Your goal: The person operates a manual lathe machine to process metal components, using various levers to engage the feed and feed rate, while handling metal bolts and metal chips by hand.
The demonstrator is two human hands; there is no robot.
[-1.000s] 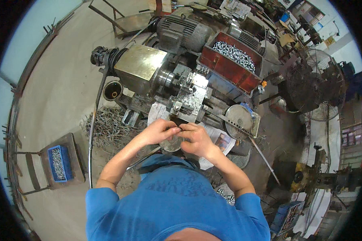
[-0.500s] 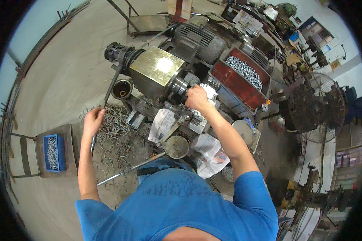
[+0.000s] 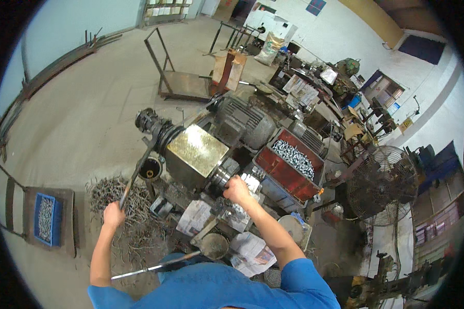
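My left hand is closed around the lower end of a long metal lever. The lever slants up to the rear end of a small lathe-like machine with a shiny brass-coloured box cover. At the machine's front, my right hand has its fingers bent together right beside the round steel chuck. Whatever those fingers pinch is hidden behind the hand. Below the chuck lie greasy slides and fittings, with a sheet of newspaper on the left and another nearer me.
A red bin of small metal parts stands right of the machine, by a large fan. At left, a blue crate of parts sits on a trolley. Metal shavings cover the floor under my left arm. A metal rod juts leftward near me.
The view has tilted up, so more of the workshop's far side shows. The lever in my left hand slants more. My right hand stays by the chuck.
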